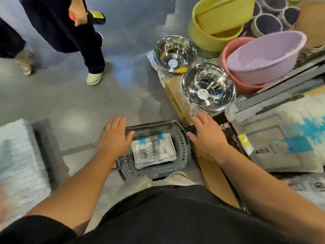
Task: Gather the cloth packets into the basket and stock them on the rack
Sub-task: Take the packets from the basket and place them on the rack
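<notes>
Okay, I see both hands spread, holding nothing: left hand [115, 138] at 9 o'clock on the basket [184, 147], right hand [205, 136] at 3. Two cloth packets [153, 152] lie loose inside. Risk: a lopsided lift spills them, or clips the steel bowl [208, 88] at 1 o'clock.

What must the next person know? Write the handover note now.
Left hand: open, at the left rim of the basket, holding nothing.
Right hand: open, just right of the basket, holding nothing.
Basket: on the floor, with two cloth packets lying flat side by side in it.
Done: those two packets gathered.
Left: carry the basket to the rack on the right and stock them. A blurred white stack on the left may hold more packets; I cannot tell.
</notes>
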